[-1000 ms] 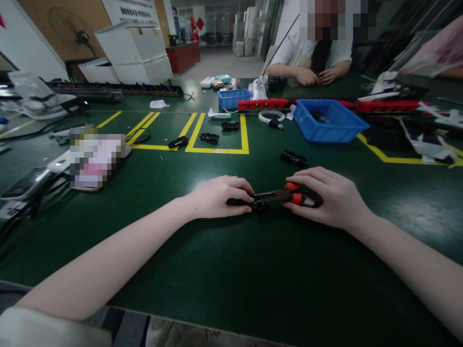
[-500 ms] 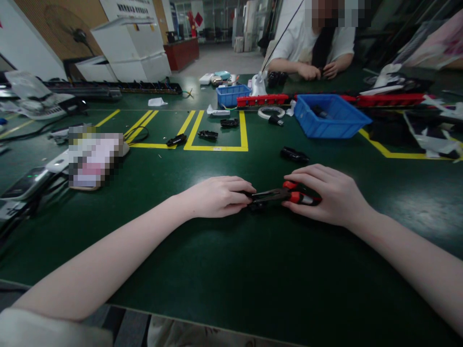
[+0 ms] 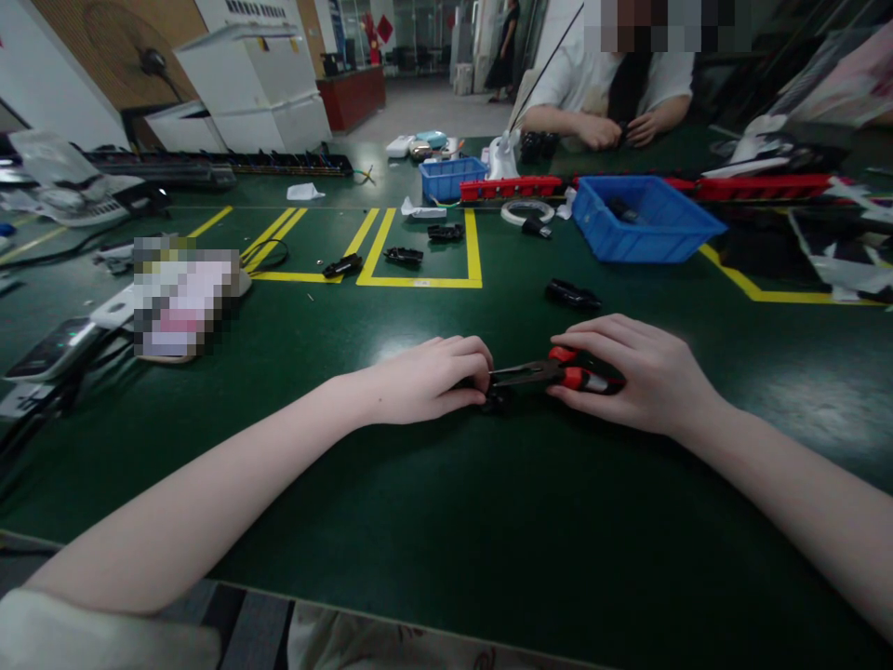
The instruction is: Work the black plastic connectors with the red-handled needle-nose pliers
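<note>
Two bare hands meet over a dark green surface (image 3: 419,521). The right hand (image 3: 634,372) holds long-nosed pliers (image 3: 531,372) with red and black handles, its fingers and thumb curled around the handles, which stand apart. The metal nose points left, its tip reaching the fingertips of the left hand (image 3: 436,380). The left fingers are bent and drawn together, seemingly pinching a small black part (image 3: 497,400) that shows just beneath the nose of the pliers; it is mostly hidden, and whether the pliers grip it cannot be told.

A white sign (image 3: 256,11) at upper left carries dark characters, cut off and unreadable. A small white label (image 3: 421,283) on yellow tape (image 3: 391,280) is too tiny to read.

Beyond the right hand, a large blue bin (image 3: 646,237) holds a few dark pieces. A smaller blue bin (image 3: 453,183) sits farther back, its contents unclear. Two black pieces (image 3: 403,256) lie inside the taped rectangle, another black piece (image 3: 341,266) lies to its left, and a glossy black piece (image 3: 572,294) rests near the right hand. Across the surface sits a person (image 3: 558,93) in white, hands together.
</note>
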Demonstrator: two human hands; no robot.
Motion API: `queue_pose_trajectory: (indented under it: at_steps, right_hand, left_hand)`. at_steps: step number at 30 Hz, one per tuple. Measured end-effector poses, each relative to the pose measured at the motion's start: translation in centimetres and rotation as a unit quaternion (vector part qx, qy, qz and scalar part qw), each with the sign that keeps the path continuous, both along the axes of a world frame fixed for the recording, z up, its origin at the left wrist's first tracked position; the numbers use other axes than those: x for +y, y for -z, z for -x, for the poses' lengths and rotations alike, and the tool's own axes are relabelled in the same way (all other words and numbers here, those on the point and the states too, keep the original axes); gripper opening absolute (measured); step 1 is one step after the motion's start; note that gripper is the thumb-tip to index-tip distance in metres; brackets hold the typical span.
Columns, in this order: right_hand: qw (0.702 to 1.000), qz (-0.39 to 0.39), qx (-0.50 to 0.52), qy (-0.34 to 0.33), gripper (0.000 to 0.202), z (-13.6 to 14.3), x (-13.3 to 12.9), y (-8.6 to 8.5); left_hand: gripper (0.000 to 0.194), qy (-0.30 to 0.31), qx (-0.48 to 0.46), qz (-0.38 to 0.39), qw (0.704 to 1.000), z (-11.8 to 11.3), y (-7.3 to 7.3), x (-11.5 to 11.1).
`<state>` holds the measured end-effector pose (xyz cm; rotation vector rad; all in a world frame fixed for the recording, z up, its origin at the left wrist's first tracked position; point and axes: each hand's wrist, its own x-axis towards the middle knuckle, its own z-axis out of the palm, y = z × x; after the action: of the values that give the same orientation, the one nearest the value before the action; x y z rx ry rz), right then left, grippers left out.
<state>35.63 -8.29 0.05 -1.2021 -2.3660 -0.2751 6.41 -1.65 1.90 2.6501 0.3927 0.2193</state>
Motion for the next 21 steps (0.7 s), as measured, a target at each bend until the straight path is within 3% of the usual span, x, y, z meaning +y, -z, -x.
queue_pose_trajectory:
  at_steps: [13,21]
  right_hand:
    - [1.0,0.005,0.001,0.003,0.038,0.0,0.0,0.0]
    - [1.0,-0.024,-0.009,-0.012,0.039,-0.1,0.0,0.1]
  left_hand:
    - [0.015,0.005,-0.04,0.042,0.998,0.6,0.5,0.5]
    - [0.022,0.043,-0.022,-0.081,0.996,1.2,-0.2,0.8]
